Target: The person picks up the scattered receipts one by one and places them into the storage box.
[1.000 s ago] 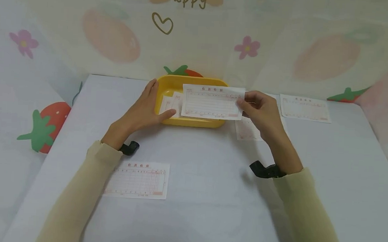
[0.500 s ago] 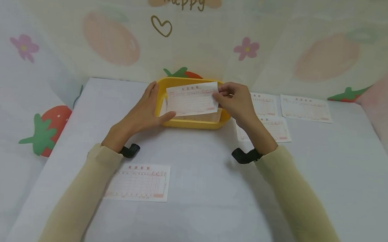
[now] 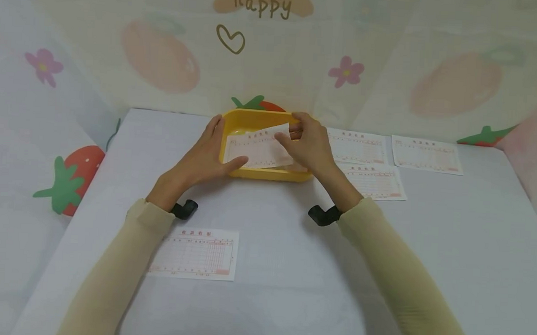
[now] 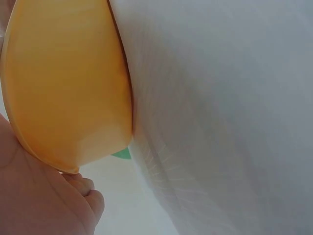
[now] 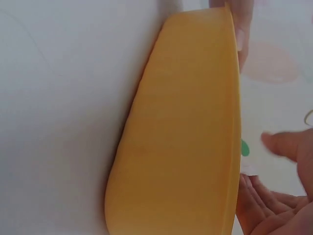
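Observation:
A yellow plastic tray (image 3: pixel 268 175) stands at the back of the white table. My left hand (image 3: pixel 197 157) holds its left end, with the thumb over the front corner and the fingers along the side. Inside the tray lies a white receipt slip (image 3: pixel 258 149) with red print, its right end tilted up. My right hand (image 3: pixel 307 141) is over the tray's right end, thumb above the slip. In the right wrist view the thumb stands apart from the fingers (image 5: pixel 264 205), beyond the tray wall (image 5: pixel 181 122). The left wrist view shows the tray's outer wall (image 4: pixel 68 83) beside my palm.
Right of the tray lie more receipt slips: one at the back (image 3: pixel 359 146), one in front of it (image 3: pixel 378 182) and one farther right (image 3: pixel 426 154). Another slip (image 3: pixel 197 254) is partly under my left forearm in view. A printed cloth backdrop (image 3: pixel 373 37) rises behind the tray.
My right hand has carried a receipt slip leftward and down into the tray, and its thumb and fingers have spread from it. The left hand stays on the tray.

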Available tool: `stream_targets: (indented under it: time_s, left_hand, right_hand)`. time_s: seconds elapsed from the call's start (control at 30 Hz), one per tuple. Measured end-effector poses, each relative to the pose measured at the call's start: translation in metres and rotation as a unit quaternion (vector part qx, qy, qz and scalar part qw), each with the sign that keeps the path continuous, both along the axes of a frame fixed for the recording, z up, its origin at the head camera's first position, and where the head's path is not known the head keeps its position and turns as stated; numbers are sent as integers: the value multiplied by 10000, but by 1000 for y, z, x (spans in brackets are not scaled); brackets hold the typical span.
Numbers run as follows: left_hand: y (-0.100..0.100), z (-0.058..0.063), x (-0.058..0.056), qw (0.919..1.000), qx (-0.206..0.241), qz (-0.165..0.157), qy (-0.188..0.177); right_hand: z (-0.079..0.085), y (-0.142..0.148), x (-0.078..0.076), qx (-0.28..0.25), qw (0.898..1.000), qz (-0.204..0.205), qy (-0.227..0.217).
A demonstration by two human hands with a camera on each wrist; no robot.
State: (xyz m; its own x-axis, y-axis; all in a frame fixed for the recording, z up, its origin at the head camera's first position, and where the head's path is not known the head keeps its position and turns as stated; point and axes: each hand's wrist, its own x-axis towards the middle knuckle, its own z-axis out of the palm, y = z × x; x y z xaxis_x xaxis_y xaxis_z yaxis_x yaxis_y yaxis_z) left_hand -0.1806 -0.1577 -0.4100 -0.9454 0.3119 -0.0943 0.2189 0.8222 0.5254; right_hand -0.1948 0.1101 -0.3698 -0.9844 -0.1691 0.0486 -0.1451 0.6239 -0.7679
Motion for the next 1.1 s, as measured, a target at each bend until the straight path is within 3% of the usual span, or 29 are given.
stream_targets:
  time_s: [0.13, 0.4, 0.63, 1.1]
  left_hand:
    - [0, 0, -1, 10000, 18, -12, 38]
    - [0, 2, 1, 10000, 21, 20, -10]
    - [2, 2, 2, 10000, 1, 44, 18]
    - [2, 2, 2, 9999, -80, -32, 88]
  right_hand:
    - [1, 1, 5, -67, 9996, 256, -1]
    - [3, 7, 13, 274, 9977, 574, 250]
    - [0, 5, 24, -34, 9956, 778, 525]
    - [-1, 6, 69, -752, 9894, 751, 986]
